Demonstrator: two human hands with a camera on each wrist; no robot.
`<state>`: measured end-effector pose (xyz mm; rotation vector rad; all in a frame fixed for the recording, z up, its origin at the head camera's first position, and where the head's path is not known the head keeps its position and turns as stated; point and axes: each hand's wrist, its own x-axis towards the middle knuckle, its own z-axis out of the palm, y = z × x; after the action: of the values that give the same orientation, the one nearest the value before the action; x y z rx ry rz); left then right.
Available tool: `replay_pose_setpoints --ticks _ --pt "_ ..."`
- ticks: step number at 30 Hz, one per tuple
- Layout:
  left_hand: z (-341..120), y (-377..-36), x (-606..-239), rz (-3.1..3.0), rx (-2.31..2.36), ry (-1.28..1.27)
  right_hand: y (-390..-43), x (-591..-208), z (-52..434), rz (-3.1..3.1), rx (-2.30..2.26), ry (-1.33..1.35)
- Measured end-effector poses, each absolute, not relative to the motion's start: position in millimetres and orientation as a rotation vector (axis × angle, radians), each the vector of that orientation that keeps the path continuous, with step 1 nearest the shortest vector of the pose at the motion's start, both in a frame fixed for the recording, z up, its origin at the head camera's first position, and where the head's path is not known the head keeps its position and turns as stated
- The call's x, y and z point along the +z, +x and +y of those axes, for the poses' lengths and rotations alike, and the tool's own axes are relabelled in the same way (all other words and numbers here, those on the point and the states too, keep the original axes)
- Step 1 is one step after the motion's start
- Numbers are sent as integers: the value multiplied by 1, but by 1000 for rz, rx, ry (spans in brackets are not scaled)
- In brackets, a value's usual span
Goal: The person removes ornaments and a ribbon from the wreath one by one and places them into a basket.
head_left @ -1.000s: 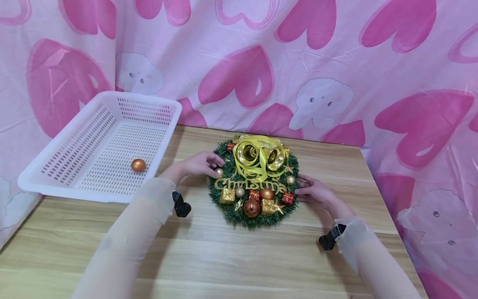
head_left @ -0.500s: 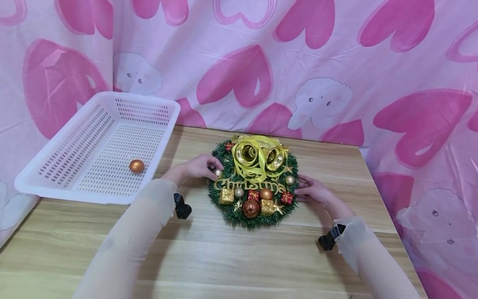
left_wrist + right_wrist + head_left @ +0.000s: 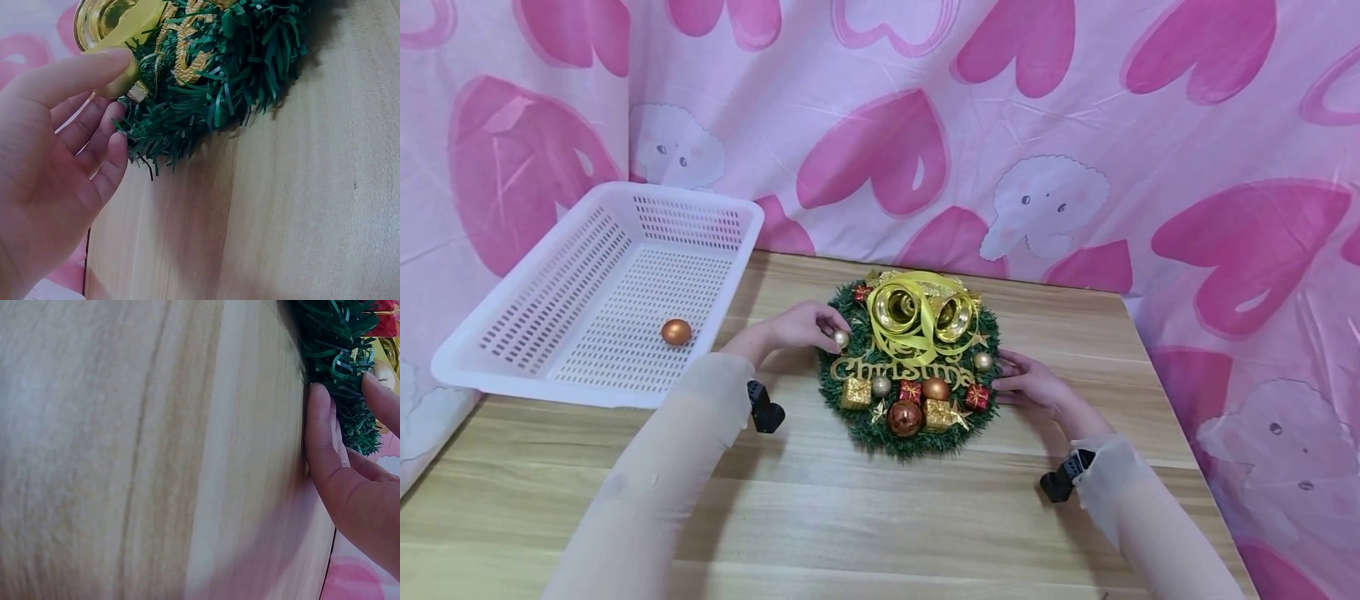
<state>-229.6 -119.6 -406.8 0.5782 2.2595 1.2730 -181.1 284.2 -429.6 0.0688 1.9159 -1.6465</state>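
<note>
A green Christmas wreath (image 3: 917, 442) lies on the wooden table (image 3: 880, 517), with gold bells (image 3: 921, 315), a yellow ribbon, small balls and tiny gift boxes on it. My left hand (image 3: 797, 327) is at its left edge and pinches a small gold ball (image 3: 841, 338). In the left wrist view a fingertip of the left hand (image 3: 56, 156) covers that small gold ball (image 3: 122, 84) against the wreath's needles (image 3: 237, 75). My right hand (image 3: 1026, 385) rests with straight fingers against the wreath's right edge. The right wrist view shows those fingers (image 3: 322, 437) touching the needles (image 3: 337, 337).
A white perforated basket (image 3: 587, 400) stands at the back left, partly over the table's edge, with one orange ball (image 3: 676, 332) inside. A pink heart-printed cloth (image 3: 1075, 125) hangs behind the table and on both sides.
The small gold ball under my left fingers sits slightly higher than before. The right hand and the wreath have stayed put.
</note>
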Motion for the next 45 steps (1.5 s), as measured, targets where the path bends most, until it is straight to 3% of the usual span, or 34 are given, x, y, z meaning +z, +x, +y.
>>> replay_pose_setpoints --ticks 8,15,45 --pt "-122 -229 -401 2255 1280 570 -181 -433 290 1825 -1726 -76" --pt "-124 -229 -400 2252 1303 569 -181 -430 284 1914 -1643 48" --pt "-125 -235 -386 2298 1309 576 -184 -430 284 1921 -1622 58"
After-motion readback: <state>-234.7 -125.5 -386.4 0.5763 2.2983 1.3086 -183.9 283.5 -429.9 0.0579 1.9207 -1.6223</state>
